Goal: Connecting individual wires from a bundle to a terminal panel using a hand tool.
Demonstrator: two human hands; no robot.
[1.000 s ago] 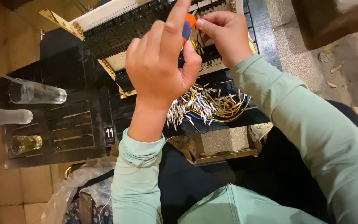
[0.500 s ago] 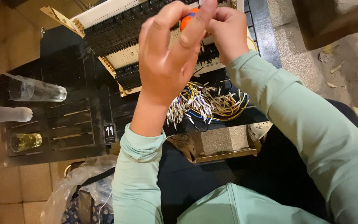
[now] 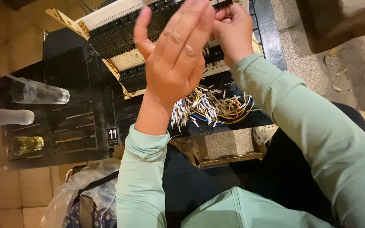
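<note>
Terminal board [image 3: 119,46], the white perforated panel packed with rows of black blocks, is propped at a tilt on the black tray [image 3: 70,84] right in front of me. What's changed in the last second: the orange-and-blue tool I was pinching up by my fingertips isn't showing anymore, so I'd guess that bit of poking is done or the tool's just hidden. My left hand [image 3: 172,63] is lifted off the board, fingers loose and spread, holding nothing I can see. My right hand [image 3: 233,29] is curled tight at the top edge of the board, pinching something small; can't tell what. The bundle of ferruled wires [image 3: 210,109] lies just below the board.
</note>
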